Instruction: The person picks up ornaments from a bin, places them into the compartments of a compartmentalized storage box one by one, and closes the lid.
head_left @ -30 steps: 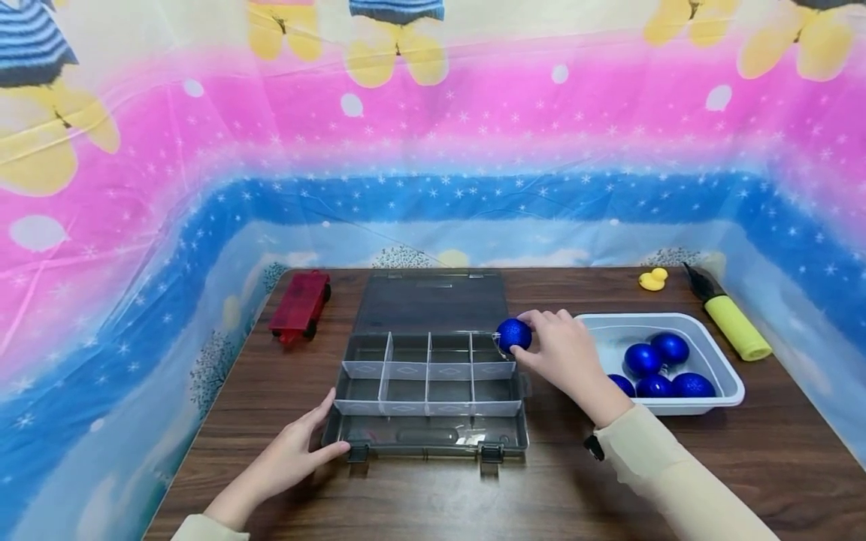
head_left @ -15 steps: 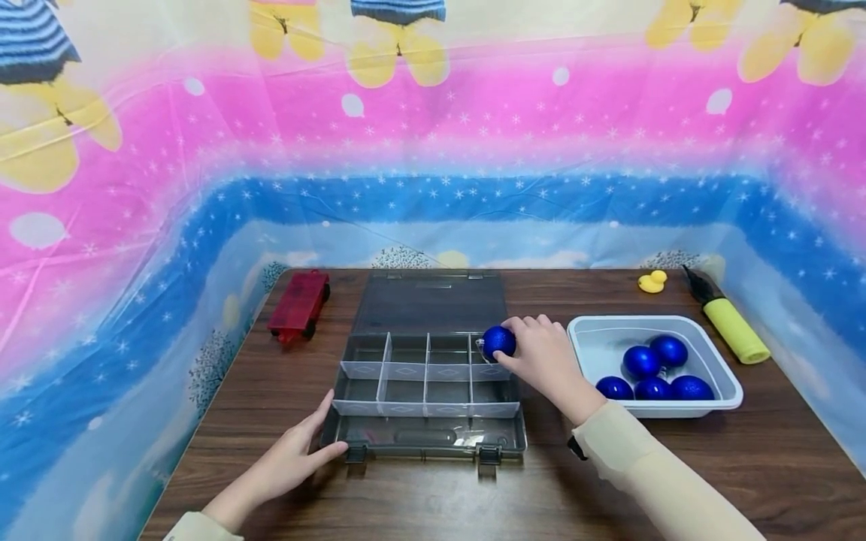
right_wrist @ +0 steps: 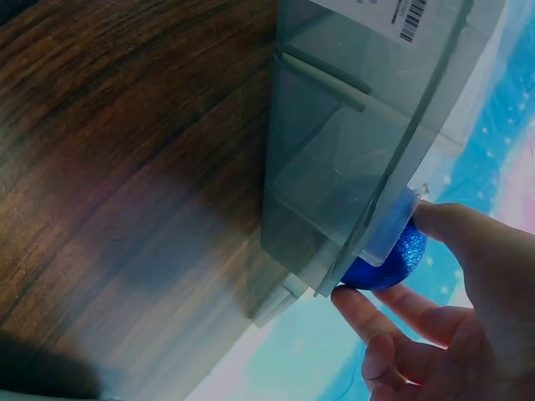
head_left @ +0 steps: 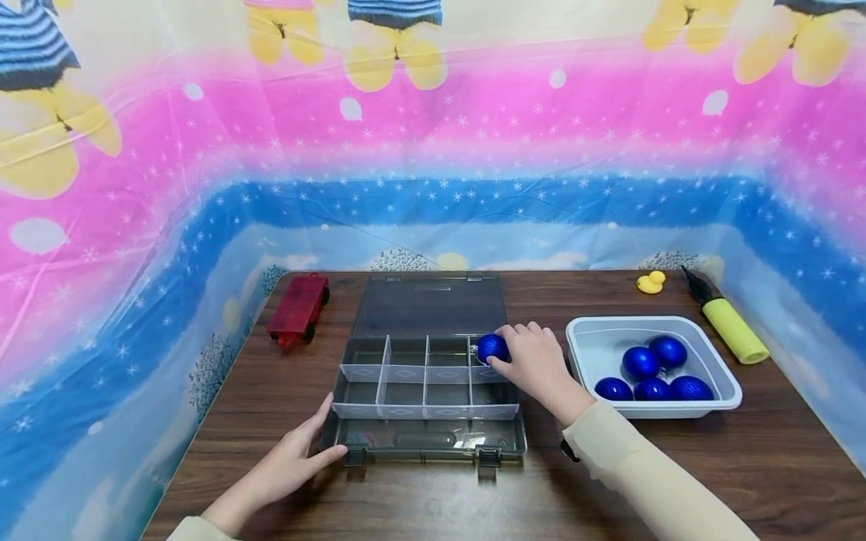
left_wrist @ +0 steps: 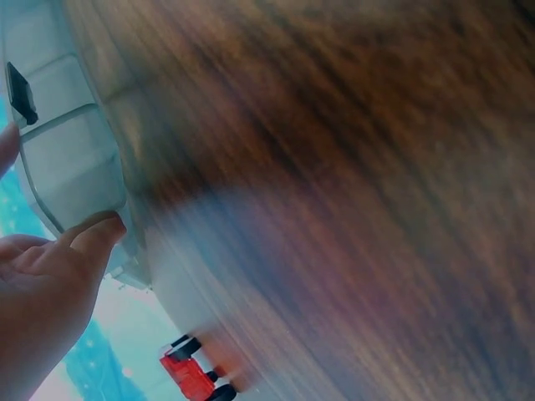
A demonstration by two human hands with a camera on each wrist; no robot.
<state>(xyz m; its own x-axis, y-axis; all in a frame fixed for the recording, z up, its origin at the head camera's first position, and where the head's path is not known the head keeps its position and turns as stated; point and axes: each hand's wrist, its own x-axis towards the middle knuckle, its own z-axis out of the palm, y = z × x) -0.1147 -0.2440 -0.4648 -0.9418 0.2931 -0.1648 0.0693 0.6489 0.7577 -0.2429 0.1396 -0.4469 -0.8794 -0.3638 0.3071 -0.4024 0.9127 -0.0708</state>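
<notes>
A blue glittery Christmas bauble (head_left: 492, 349) is pinched between the thumb and fingers of my right hand (head_left: 537, 368). It sits at the back right compartment of a grey see-through organizer box (head_left: 426, 453), partly below the rim in the right wrist view. The box's lid (head_left: 429, 304) lies back, unfolded behind it. My left hand (head_left: 287, 458) rests against the box's front left corner, fingers extended along the left side and thumb on the front edge. In the left wrist view, the fingers touch the box wall (left_wrist: 71, 159).
To the right, a white plastic tub (head_left: 582, 346) contains several blue baubles (head_left: 667, 351). Behind it are a yellow rubber duck (head_left: 651, 283) and a yellow-green hand pump (head_left: 734, 330) with a black end. A red toy car (head_left: 298, 309) stands at the back left of the wooden table (head_left: 419, 503).
My right hand has moved left and slightly down with the bauble, from the box's right edge into the back right compartment's opening. My left hand has stayed at the box corner.
</notes>
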